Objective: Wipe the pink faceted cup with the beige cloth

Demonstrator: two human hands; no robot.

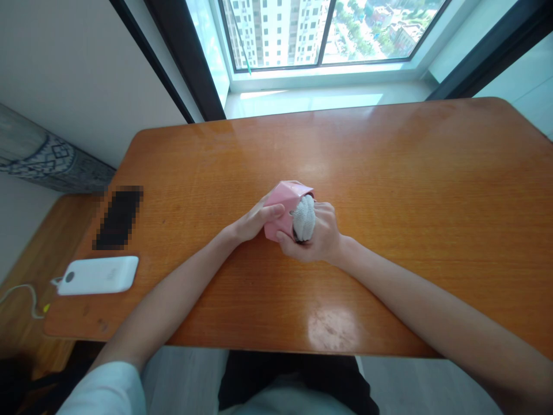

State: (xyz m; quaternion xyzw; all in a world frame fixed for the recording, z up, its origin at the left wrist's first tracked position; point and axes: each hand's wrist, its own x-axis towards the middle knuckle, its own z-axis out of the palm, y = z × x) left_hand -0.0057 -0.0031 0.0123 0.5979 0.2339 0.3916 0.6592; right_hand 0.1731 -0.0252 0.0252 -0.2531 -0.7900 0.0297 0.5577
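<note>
Cloth (305, 219), rounded, grey, glossy pink container (288, 199)

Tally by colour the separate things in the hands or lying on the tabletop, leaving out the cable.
Pink: 1, glossy container
Pale grey: 1, knitted bundle
White: 1, rounded oblong device
Black: 1, pixelated rectangular object
Total: 4

Homelike room, table (423, 173) by window (280, 34)

Corded device (98, 280) left on table (423, 196), window (294, 34) behind, fabric (305, 218) in container (288, 196)
</note>
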